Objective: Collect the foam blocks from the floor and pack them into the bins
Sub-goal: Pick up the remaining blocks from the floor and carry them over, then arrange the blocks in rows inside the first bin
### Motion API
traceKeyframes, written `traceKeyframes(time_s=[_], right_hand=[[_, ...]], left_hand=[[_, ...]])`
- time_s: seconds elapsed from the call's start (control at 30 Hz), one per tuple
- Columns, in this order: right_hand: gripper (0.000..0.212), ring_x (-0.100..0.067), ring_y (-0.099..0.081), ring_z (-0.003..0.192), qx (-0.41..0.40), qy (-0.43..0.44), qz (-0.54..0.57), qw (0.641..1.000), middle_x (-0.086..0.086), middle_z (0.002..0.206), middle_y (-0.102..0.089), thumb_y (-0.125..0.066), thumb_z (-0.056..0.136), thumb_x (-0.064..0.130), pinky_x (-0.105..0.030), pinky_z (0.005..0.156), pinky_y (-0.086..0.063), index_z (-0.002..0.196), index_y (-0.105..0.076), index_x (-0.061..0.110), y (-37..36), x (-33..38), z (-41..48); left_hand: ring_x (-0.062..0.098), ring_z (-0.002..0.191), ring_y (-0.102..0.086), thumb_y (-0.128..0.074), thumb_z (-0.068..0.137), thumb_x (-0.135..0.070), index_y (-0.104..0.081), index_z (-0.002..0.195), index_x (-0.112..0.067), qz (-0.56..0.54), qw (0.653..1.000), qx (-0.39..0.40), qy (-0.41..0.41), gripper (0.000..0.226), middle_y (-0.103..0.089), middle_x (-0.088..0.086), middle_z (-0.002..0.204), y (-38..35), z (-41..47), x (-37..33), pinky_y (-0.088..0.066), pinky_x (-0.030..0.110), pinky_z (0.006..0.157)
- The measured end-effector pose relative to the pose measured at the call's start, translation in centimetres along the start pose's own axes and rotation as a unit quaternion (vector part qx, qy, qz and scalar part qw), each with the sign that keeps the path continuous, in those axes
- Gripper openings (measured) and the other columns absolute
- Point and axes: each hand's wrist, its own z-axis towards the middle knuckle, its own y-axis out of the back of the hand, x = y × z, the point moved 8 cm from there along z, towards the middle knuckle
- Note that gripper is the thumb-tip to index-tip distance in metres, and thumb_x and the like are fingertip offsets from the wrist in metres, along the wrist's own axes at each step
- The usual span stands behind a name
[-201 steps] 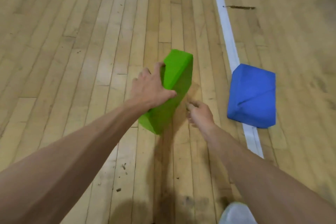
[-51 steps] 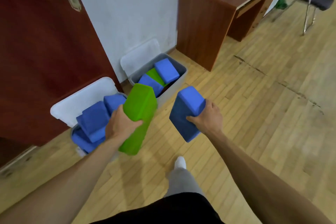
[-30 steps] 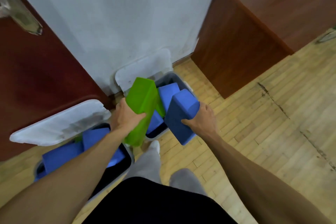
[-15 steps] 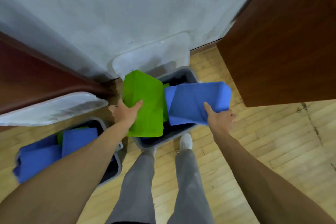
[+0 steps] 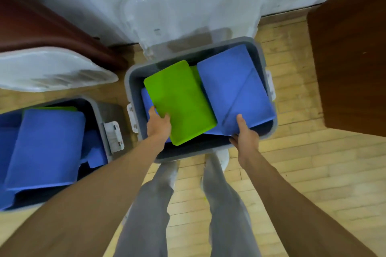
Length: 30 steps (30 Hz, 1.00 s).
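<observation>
Centre of frame: open grey bin (image 5: pixel 133 81) on the wooden floor (image 5: pixel 292 173), its clear lid (image 5: pixel 188 6) standing up against the pale wall behind it.

Green foam block (image 5: pixel 179 102) lies flat but skewed in the left half of this bin. Its near corner overhangs the dark gap at the bin's near side. It rests on a lower blue block (image 5: pixel 144 98), and a strip of another green block (image 5: pixel 196 71) shows past its far edge.

Left hand (image 5: pixel 158 126) holds the green block at its near-left edge. The thumb lies over the top face, and the fingers (image 5: pixel 152 110) are curled at the side.

Blue foam block (image 5: pixel 235 87) fills the right half of the same bin, just beside the green one, with its far corner close to the far rim.

Right hand (image 5: pixel 245 136) pinches the blue block's near edge, thumb pressed on top and fingers tucked below. How far under they reach cannot be told.

Lower left of frame: second grey bin (image 5: pixel 98 110), also open and stacked with blue blocks. The large top blue block (image 5: pixel 46 146) is tilted, with a sliver of green behind it. Its clear lid (image 5: pixel 52 69) leans against a dark red door (image 5: pixel 31 23) in the upper left.

Right edge: brown wooden desk (image 5: pixel 351 69).

Bottom centre: the person's grey trouser legs (image 5: pixel 150 204), and a white shoe (image 5: pixel 222 156) right at the centre bin's near wall.
</observation>
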Motion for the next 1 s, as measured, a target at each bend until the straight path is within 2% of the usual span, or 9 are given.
traceKeyframes(time_s=[0.1, 0.23, 0.33, 0.4, 0.53, 0.67, 0.77, 0.87, 1.0], right_hand=[[0.024, -0.025, -0.067, 0.091, 0.009, -0.032, -0.084, 0.996, -0.01, 0.102, -0.067, -0.053, 0.095, 0.029, -0.036, 0.082, -0.056, 0.104, -0.06, 0.007, 0.2, -1.1, 0.1], [0.025, -0.029, -0.065, 0.09, 0.014, -0.027, -0.198, 0.98, -0.022, 0.116, -0.065, -0.051, 0.093, 0.014, -0.039, 0.081, -0.054, 0.111, -0.061, -0.001, 1.0, 0.2, -2.5], [0.029, -0.024, -0.054, 0.077, 0.057, 0.009, -0.255, 0.965, -0.03, 0.12, -0.059, -0.049, 0.092, 0.008, -0.032, 0.065, -0.048, 0.113, -0.06, -0.009, 0.7, 2.2, -6.3], [0.017, -0.022, -0.055, 0.08, 0.101, 0.023, -0.317, 0.943, -0.024, 0.108, -0.065, -0.05, 0.091, 0.012, -0.037, 0.078, -0.053, 0.091, -0.066, 0.006, 0.2, 3.2, -9.5], [0.012, -0.017, -0.049, 0.057, 0.184, 0.055, -0.398, 0.897, -0.007, 0.074, -0.056, -0.055, 0.088, 0.007, -0.025, 0.054, -0.04, 0.077, -0.059, 0.009, -1.8, 5.2, -17.5], [0.019, -0.024, -0.055, 0.065, 0.233, 0.173, -0.523, 0.802, -0.011, 0.075, -0.061, -0.054, 0.088, 0.017, -0.033, 0.063, -0.043, 0.079, -0.062, 0.002, -5.0, 6.9, -25.7], [0.03, -0.034, -0.061, 0.094, 0.249, 0.272, -0.613, 0.699, -0.019, 0.1, -0.067, -0.052, 0.092, 0.023, -0.036, 0.077, -0.046, 0.101, -0.064, -0.003, -7.1, 6.5, -32.2], [0.023, -0.03, -0.058, 0.096, 0.256, 0.338, -0.67, 0.61, -0.011, 0.102, -0.065, -0.047, 0.092, 0.017, -0.034, 0.079, -0.044, 0.096, -0.063, 0.001, -9.5, 3.7, -38.2], [0.022, -0.028, -0.061, 0.096, 0.269, 0.38, -0.672, 0.576, -0.011, 0.101, -0.068, -0.049, 0.092, 0.019, -0.04, 0.084, -0.05, 0.097, -0.063, 0.004, -12.8, -2.5, -44.8]], left_hand=[[0.022, 0.073, -0.05, -0.044, 0.095, -0.014, -0.019, 0.151, -0.026, -0.016, 0.999, 0.021, 0.045, 0.062, -0.057, 0.014, 0.122, -0.2, 0.0, 2.0, -0.04, 0.034, 0.066], [0.017, 0.067, -0.045, -0.05, 0.095, -0.018, -0.044, 0.139, -0.016, 0.015, 1.0, 0.004, 0.003, 0.045, -0.048, 0.016, 0.134, 1.9, -2.7, 1.3, -0.034, 0.028, 0.059], [0.022, 0.076, -0.051, -0.051, 0.092, -0.02, -0.061, 0.106, -0.017, -0.01, 1.0, 0.017, 0.01, 0.018, -0.058, 0.012, 0.113, 4.2, -6.1, 1.1, -0.036, 0.028, 0.064], [0.023, 0.077, -0.05, -0.049, 0.091, -0.017, -0.055, 0.085, -0.016, -0.024, 0.996, 0.078, 0.031, 0.008, -0.056, 0.011, 0.091, 5.2, -9.1, 1.3, -0.035, 0.03, 0.064], [0.021, 0.071, -0.053, -0.043, 0.095, -0.013, -0.052, 0.096, -0.011, -0.009, 0.991, 0.13, 0.006, 0.009, -0.052, 0.011, 0.083, 9.3, -16.5, 0.7, -0.044, 0.024, 0.063], [0.024, 0.094, -0.064, -0.043, 0.097, -0.029, -0.059, 0.107, -0.014, 0.059, 0.993, 0.093, -0.036, 0.024, -0.063, 0.005, 0.103, 16.1, -22.9, 2.1, -0.049, 0.038, 0.086], [0.024, 0.095, -0.065, -0.045, 0.094, -0.038, -0.061, 0.1, -0.022, 0.077, 0.991, 0.088, -0.068, 0.024, -0.067, 0.003, 0.101, 21.3, -26.4, 3.8, -0.051, 0.041, 0.087], [0.018, 0.094, -0.062, -0.048, 0.095, -0.039, -0.06, 0.099, -0.026, 0.078, 0.988, 0.061, -0.116, 0.018, -0.065, -0.003, 0.102, 26.7, -29.0, 6.1, -0.05, 0.034, 0.082], [0.017, 0.097, -0.06, -0.051, 0.096, -0.027, -0.061, 0.112, -0.021, 0.097, 0.98, 0.003, -0.176, 0.02, -0.061, -0.004, 0.104, 34.0, -30.9, 11.7, -0.048, 0.032, 0.083]])
